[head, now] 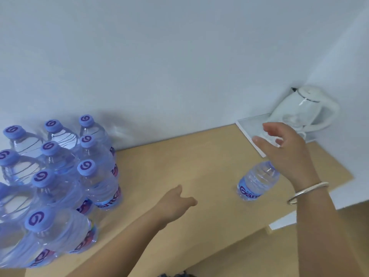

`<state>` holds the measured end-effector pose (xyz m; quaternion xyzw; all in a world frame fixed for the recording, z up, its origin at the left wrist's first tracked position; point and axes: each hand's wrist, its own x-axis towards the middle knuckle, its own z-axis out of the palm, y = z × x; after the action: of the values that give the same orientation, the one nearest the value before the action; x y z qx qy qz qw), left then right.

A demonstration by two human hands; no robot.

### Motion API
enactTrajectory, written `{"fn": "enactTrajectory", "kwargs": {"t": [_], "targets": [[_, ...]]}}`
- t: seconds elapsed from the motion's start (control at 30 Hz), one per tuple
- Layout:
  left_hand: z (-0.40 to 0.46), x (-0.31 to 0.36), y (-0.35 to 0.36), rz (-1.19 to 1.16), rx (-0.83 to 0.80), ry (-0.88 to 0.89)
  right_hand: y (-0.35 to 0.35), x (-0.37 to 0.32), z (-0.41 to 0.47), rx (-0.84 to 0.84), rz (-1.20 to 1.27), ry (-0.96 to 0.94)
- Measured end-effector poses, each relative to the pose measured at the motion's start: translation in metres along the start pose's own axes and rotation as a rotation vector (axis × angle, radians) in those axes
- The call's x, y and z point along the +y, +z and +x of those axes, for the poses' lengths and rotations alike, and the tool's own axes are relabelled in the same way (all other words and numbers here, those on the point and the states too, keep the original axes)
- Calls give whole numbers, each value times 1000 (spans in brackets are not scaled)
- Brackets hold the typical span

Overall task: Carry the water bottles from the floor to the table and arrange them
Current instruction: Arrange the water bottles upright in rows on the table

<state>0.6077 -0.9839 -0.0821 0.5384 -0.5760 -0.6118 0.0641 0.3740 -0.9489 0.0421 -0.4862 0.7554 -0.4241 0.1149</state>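
From where I sit, my right hand (287,148) hovers at the right of the frame just above a lone water bottle (257,181) standing on the wooden table (179,170); its fingers are spread and only loosely bent, and it holds nothing, though the bottle's cap is hidden behind the palm, so I cannot say whether skin touches plastic there. My left hand (177,200) reaches in from the lower centre, fingers extended over bare tabletop, also holding nothing. The rest of the water bottles (60,176) are clustered upright at the left of the frame, well apart from the single one. I judge these bottles to be full, so moderately heavy for their size, with thin ribbed clear walls that will give under a hard squeeze and may be a little slick; the firmest place to take hold is around the ribbed waist or at the stiff neck under the cap. The lone bottle's blue label shows letters that read as "Gan", cut off by the curve, and the same script shows partly on the cluster's labels; the purple-blue caps (86,167) carry a darker swirl mark. A white kettle (307,108) sits on a pale tray (249,126) in the upper right corner, and a silver bangle (307,191) circles my right wrist.
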Motion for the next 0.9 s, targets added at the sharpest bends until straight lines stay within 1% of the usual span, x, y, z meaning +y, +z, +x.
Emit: {"fn": "enactTrajectory", "kwargs": {"t": [0.1, 0.17, 0.23, 0.3, 0.33, 0.43, 0.5, 0.63, 0.73, 0.83, 0.9], "targets": [[8, 9, 16, 67, -63, 29, -17, 39, -9, 60, -82, 184], [11, 13, 24, 98, -90, 37, -14, 60, -19, 38, -35, 301], [13, 16, 29, 127, -114, 39, -4, 75, -26, -33, 81, 393], [14, 16, 33, 154, -131, 39, 10, 84, -31, -112, 189, 375], [14, 15, 35, 167, -134, 40, 16, 88, -32, -110, 203, 345], [12, 12, 33, 185, -153, 22, 26, 95, -30, -41, 214, 340], [10, 7, 30, 188, -158, -4, 27, 98, -26, -30, 166, 346], [3, -2, 21, 236, -123, 10, 30, 95, -21, 4, 119, 384], [-2, -2, 13, 214, -64, 90, 32, 76, -15, -62, 133, 364], [-11, 4, 7, 190, 14, 217, 34, 35, -15, -126, 285, 350], [-19, 10, 4, 162, 34, 324, 38, 6, -18, -179, 357, 322]]}}
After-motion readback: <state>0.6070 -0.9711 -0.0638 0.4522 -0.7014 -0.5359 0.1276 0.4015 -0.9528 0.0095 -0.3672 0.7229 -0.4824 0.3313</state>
